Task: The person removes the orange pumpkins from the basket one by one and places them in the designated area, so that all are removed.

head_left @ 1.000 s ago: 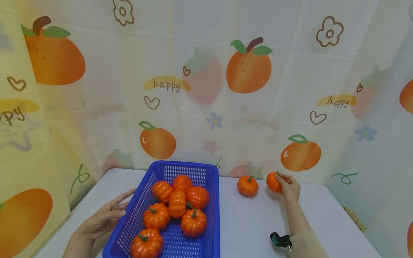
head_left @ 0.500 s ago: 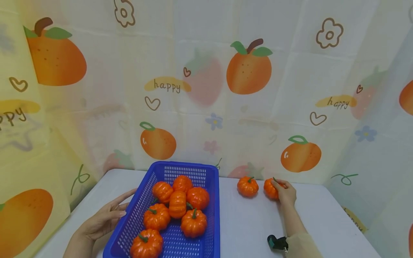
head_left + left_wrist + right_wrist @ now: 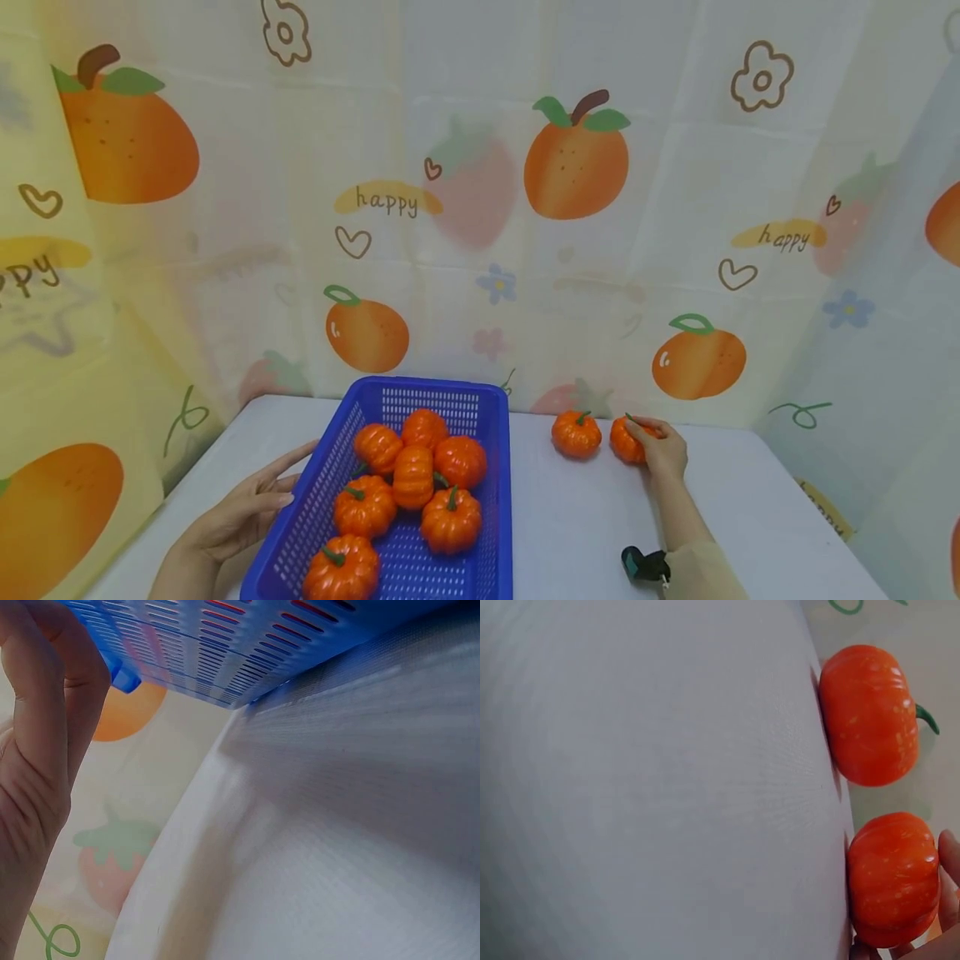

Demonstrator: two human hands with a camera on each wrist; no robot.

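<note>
My right hand [image 3: 666, 448] holds a small orange toy pumpkin [image 3: 625, 442] with a green stem, low at the back of the table. In the right wrist view this pumpkin [image 3: 892, 879] sits right at the white surface, fingers curling round its far side. A second pumpkin [image 3: 576, 435] stands just left of it, stem up. At the left, my left hand [image 3: 228, 518] rests with extended fingers against the side of a blue plastic basket [image 3: 499, 500]. The left wrist view has the hand [image 3: 37, 742] beside the basket's slotted wall [image 3: 225, 645].
Several orange pumpkins, one of them [image 3: 450, 520] near the right wall, lie inside the basket. A black and green device [image 3: 643, 565] is at the right wrist. Behind the white table [image 3: 562, 525] hangs a fruit-print curtain [image 3: 480, 333].
My right hand has brought its pumpkin slightly left and down, close beside the second pumpkin. The left hand and basket stay where they were.
</note>
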